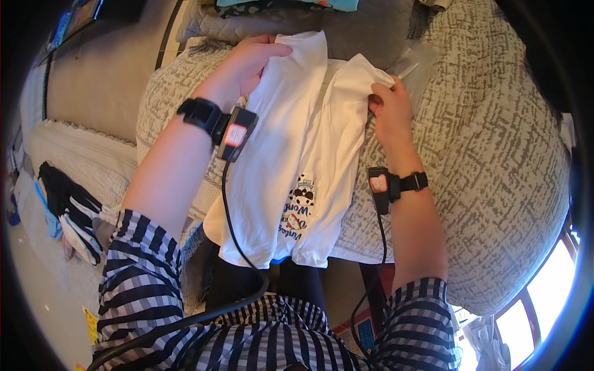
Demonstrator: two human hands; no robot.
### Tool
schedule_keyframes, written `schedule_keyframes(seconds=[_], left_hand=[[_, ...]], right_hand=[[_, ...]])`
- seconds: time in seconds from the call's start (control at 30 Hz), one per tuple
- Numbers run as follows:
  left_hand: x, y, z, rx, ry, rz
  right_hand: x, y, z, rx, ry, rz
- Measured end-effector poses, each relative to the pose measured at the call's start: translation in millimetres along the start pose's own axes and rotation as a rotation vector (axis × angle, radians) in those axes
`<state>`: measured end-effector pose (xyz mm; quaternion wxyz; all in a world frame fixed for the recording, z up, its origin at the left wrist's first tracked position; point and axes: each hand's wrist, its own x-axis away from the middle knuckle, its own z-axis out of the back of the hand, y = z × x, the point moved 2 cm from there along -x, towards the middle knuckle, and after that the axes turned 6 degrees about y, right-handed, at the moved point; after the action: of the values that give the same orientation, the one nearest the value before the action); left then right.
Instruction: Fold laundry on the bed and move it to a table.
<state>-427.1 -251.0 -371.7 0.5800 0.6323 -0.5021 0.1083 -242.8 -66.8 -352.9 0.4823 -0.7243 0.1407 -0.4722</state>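
Note:
A white shirt [272, 161] with a small cartoon print lies lengthwise over the patterned sofa, its near edge hanging at my knees. Lengthwise folds run down the cloth, and the print is upside down to me. My left hand [253, 65] pinches the far left end of the white cloth between thumb and fingers. At the far right corner, my right hand [391, 111] grips the fabric, thumb and fingertips pressed together. Each wrist wears a black strap with a small cabled box.
A grey quilted cushion [365, 31] with folded clothes on it stands beyond the shirt. The sofa [489, 161] curves round on the right. Dark and white clothes [71, 210] are heaped at the left. Black cables [226, 198] hang from both wrist boxes, the left one across the shirt.

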Motion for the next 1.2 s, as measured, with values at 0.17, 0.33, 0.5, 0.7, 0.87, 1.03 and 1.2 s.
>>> schedule_keyframes(seconds=[0.17, 0.33, 0.5, 0.7, 0.87, 1.03, 1.2], left_hand=[[19.4, 33.9, -9.8, 0.077, 0.005, -0.172], [11.4, 49.3, -18.9, -0.062, 0.044, -0.329], [5.0, 57.1, -18.1, -0.357, 0.099, -0.612], [11.9, 65.1, -26.1, -0.738, 0.191, -0.81], [24.3, 75.2, -28.1, -0.658, 0.126, -0.891], [23.3, 58.2, -18.5, -0.992, 0.295, -1.014], [16.2, 50.8, -7.6, -0.993, 0.335, -1.052]], right_hand=[[-11.1, -21.6, 1.7, -0.103, -0.071, 0.02], [-21.9, -40.4, -3.6, -0.101, -0.116, 0.165], [-28.5, -58.7, -14.4, -0.016, -0.095, 0.251], [-29.4, -62.5, -9.0, 0.189, -0.015, 0.264], [-23.1, -65.7, -19.1, 0.303, 0.046, 0.484], [-43.6, -47.3, -8.0, 0.369, 0.108, 0.286], [-22.8, -57.7, -21.7, 0.878, 0.182, 0.882]])
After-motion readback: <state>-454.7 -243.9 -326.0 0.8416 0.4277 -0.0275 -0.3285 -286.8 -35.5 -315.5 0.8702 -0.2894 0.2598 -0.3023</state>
